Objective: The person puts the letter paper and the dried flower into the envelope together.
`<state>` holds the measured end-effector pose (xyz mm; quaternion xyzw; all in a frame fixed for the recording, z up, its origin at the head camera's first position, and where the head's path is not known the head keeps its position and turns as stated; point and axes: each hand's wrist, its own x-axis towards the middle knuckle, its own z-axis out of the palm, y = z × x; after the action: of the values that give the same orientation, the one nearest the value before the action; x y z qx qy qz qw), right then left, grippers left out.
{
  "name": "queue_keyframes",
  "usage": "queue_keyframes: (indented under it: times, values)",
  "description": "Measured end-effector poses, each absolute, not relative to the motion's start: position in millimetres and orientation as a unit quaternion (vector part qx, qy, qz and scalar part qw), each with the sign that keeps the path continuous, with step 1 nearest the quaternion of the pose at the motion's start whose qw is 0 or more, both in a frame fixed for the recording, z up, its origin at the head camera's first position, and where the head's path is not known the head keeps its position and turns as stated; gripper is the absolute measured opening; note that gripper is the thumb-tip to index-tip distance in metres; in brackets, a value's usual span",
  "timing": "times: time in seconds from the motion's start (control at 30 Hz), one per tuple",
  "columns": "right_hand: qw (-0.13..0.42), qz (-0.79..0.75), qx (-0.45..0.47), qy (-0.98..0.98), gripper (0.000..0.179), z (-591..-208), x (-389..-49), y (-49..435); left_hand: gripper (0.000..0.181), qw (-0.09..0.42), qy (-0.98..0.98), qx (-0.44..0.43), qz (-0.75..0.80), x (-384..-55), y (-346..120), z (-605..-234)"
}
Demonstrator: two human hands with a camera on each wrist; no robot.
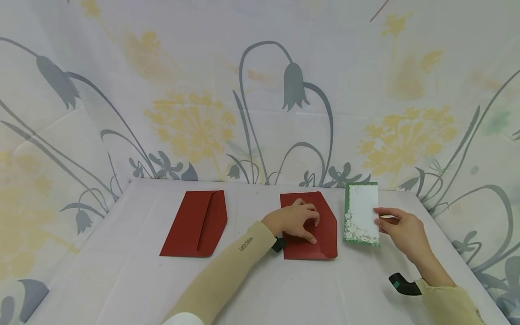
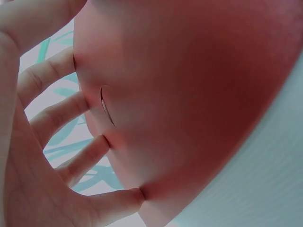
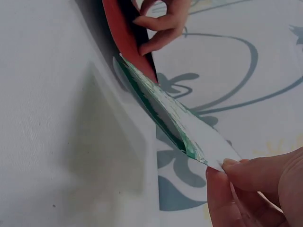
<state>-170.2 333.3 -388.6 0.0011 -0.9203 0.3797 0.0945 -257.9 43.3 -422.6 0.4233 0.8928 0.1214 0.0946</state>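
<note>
1. Fingers of the left hand are spread apart, with tips rested on the red envelope; a curved slit is seen beside 2 of them.
2. Thumb and fingertips of the right hand are clamped on the green-bordered card, which is gripped at its 3 o'clock edge.
3. That card is held just beside the red envelope, at its 3 o'clock, and is printed with white flowers; 2 layers are shown from the right wrist.
4. At 9 o'clock, well apart, the other envelope, also red, is laid untouched.
5. Forearms are covered by 2 beige sleeves, the left being lettered.
6. White table is backed at 12 o'clock by flower-patterned cloth.
</note>
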Motion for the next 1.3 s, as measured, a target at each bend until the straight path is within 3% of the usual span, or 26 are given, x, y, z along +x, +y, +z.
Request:
queue_keyframes:
  times: [0.33, 1.3]
  values:
    - [0.124, 0.398, 0.008, -0.909, 0.032, -390.6, -171.9, 315.8, 0.034, 0.099, 0.895, 0.418, 0.119, -256.8, 44.6, -421.6]
    - [0.050, 0.378, 0.024, -0.924, 0.030, -412.9, -166.7, 275.0, 0.038, 0.088, 0.898, 0.416, 0.114, -256.5, 46.1, -426.4]
